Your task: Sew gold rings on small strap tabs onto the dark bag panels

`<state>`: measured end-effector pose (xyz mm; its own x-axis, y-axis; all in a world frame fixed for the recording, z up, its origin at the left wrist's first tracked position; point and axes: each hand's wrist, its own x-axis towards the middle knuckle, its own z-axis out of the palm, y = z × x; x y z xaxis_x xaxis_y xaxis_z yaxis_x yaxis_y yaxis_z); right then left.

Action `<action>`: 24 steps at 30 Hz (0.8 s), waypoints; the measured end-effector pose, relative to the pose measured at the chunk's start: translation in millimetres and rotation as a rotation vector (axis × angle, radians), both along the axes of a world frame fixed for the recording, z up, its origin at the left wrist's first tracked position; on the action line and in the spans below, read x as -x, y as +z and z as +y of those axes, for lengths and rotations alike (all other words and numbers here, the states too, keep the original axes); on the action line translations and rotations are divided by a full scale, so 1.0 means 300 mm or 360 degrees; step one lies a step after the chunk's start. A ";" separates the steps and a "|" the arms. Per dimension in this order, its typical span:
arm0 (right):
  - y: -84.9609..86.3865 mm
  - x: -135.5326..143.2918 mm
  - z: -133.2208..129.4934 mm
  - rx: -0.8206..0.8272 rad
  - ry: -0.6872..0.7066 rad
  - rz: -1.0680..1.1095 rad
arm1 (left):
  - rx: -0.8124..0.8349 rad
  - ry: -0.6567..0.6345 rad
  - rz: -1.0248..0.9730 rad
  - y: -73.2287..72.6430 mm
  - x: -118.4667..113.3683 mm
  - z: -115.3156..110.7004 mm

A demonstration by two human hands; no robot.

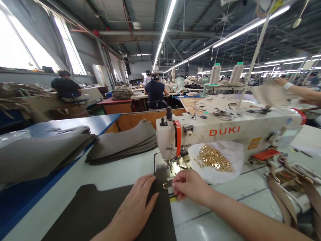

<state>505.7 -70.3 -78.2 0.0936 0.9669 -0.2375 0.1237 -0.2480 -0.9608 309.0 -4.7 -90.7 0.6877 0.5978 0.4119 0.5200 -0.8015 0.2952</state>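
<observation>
Gold D-ring [164, 185] pinched beside the DUKI sewing machine's [225, 129] needle area

The right hand [189, 185] has its thumb and fingertips closed in a tight pinch on a short dark tab [169, 184] — the D-ring sticks out at the tab's left end, close to the right edge of a dark grey panel [90, 207] (whether ring and panel touch, I cannot tell). The left hand [135, 204] rests palm down on that panel, thumb spread from the fingers, gripping nothing. The panel lies on the pale tabletop [112, 172], its upper right part reaching toward the needle area. Under the machine's arm, loose gold rings [215, 159] are heaped on a white sheet [237, 150]; left of the machine head sits a panel stack [122, 140].
</observation>
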 end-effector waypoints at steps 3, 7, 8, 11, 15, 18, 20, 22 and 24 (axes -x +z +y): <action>0.012 0.005 0.040 0.0113 0.0020 -0.0014 | -0.0114 -0.0068 -0.0020 -0.030 -0.012 -0.030; 0.028 0.005 0.080 0.0213 0.0075 -0.0042 | -0.0194 -0.0097 -0.0065 -0.026 -0.010 -0.040; 0.031 0.003 0.085 0.0230 0.0095 -0.0048 | -0.0197 -0.0112 -0.0069 -0.019 -0.011 -0.038; 0.038 -0.004 0.096 0.0268 0.0162 -0.0072 | -0.0201 -0.0198 -0.0085 0.009 -0.033 -0.029; 0.042 -0.011 0.106 0.0301 0.0224 -0.0136 | -0.0267 -0.0339 -0.0089 0.035 -0.093 -0.010; 0.045 -0.015 0.113 0.0302 0.0249 -0.0211 | -0.0308 -0.0367 -0.0051 0.032 -0.123 0.003; 0.047 -0.018 0.117 0.0288 0.0266 -0.0272 | -0.0323 -0.0357 -0.0057 0.026 -0.131 0.005; 0.048 -0.020 0.121 0.0260 0.0284 -0.0345 | -0.0333 -0.0350 -0.0082 0.022 -0.133 0.005; 0.047 -0.021 0.124 0.0212 0.0294 -0.0435 | -0.0327 -0.0349 -0.0081 0.023 -0.136 0.003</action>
<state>511.8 -33.1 -64.1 -0.0025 0.9357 -0.3527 0.4264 -0.3181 -0.8468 349.8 -3.8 -83.7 0.7668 0.3377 0.5459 0.3165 -0.9388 0.1362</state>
